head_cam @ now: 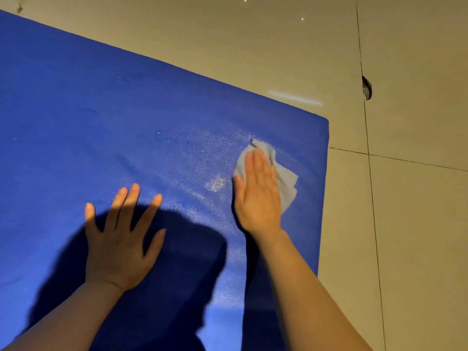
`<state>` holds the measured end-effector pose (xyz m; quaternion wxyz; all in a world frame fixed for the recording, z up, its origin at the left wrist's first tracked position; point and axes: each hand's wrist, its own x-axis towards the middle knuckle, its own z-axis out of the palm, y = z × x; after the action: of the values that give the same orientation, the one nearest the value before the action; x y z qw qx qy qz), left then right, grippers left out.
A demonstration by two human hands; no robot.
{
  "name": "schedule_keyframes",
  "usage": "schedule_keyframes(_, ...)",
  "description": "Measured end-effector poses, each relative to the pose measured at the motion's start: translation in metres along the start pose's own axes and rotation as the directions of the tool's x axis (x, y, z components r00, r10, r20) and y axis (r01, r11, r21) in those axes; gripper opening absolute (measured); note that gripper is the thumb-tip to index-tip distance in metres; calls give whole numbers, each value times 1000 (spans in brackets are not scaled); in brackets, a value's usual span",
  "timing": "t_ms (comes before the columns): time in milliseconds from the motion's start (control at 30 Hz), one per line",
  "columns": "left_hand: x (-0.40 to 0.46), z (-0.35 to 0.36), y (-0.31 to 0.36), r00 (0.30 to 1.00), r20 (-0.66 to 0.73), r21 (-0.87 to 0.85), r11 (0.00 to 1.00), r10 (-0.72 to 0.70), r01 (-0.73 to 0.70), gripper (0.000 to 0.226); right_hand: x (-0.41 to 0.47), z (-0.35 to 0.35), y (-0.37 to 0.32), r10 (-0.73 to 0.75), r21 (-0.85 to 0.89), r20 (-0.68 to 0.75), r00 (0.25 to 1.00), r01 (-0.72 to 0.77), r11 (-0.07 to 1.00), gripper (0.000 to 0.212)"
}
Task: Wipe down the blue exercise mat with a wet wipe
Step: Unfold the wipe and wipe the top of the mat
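Head view looks down on the blue exercise mat, spread flat on the tiled floor with its far right corner in shot; the wet wipe sits crumpled near that corner, pinned under the right hand; a damp sheen spreads across the mat to the wipe's left. Risk first: the wipe is bunched and only partly covered by the palm, so a quick stroke could let it roll up or slip out from under the fingers, leaving streaks; it lies near the mat's right edge, and a push that way could, I judge, carry it onto the floor and pick up grit; a hard shove might also ruck the mat, though the left hand looks set to steady it. Pose now: right hand flat, fingers straight and together, pressing the wipe down, gripping nothing; forearm reaching in from the lower right; left hand flat on bare mat, 5 fingers splayed wide, holding nothing, partly in shadow.
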<state>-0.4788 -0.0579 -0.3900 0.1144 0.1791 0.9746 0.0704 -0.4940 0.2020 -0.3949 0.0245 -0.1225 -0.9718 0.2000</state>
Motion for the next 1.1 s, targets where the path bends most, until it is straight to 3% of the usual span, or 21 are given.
schedule_keyframes(100,0,-2,2,1000,1,-10,1000,-9,9,64,9,-30,56,397,3,-153,905,-401,916,61)
schedule_keyframes(167,2,-2,4,1000,6,-13,1000,-20,20,63,17,-38,68,527,40,-136,839,-527,849,56)
schedule_keyframes(233,0,-3,6,999,18,-23,999,-35,35,63,28,-30,51,554,34,-138,821,-555,831,57)
schedule_keyframes(300,0,-4,7,999,12,-17,999,-43,43,59,41,-12,16,450,6,-107,887,-452,892,63)
schedule_keyframes(367,1,-3,6,999,3,-4,999,-42,42,55,47,4,-22,230,6,8,973,-230,973,68)
schedule_keyframes(433,-1,-2,5,999,10,-8,999,-47,47,55,49,7,-42,-20,28,140,990,16,999,66)
schedule_keyframes(500,-1,-3,3,999,15,-17,999,-47,47,55,58,0,-24,-110,18,173,979,109,994,65)
schedule_keyframes(600,0,-3,2,999,6,-37,998,-54,54,61,75,-22,38,123,-80,4,992,-122,989,67)
schedule_keyframes(700,2,-2,1,999,-9,-36,998,-53,53,61,94,-44,76,452,-26,-75,889,-455,890,59)
schedule_keyframes(800,-1,0,1,999,-32,-40,999,-39,37,60,117,-45,66,604,-13,-60,795,-605,796,58)
schedule_keyframes(867,0,-2,2,999,-33,-46,998,-42,40,60,130,-32,35,516,-107,-77,853,-522,846,58)
schedule_keyframes(967,1,-4,2,999,-22,-39,999,-34,33,60,129,1,-25,177,-83,55,983,-172,982,58)
schedule_keyframes(1033,1,-5,2,999,-15,-40,999,-36,36,61,122,10,-40,-53,-32,148,988,59,998,58)
schedule_keyframes(1100,1,-6,3,999,-2,-34,999,-40,40,62,125,0,-18,-170,-45,195,966,182,982,58)
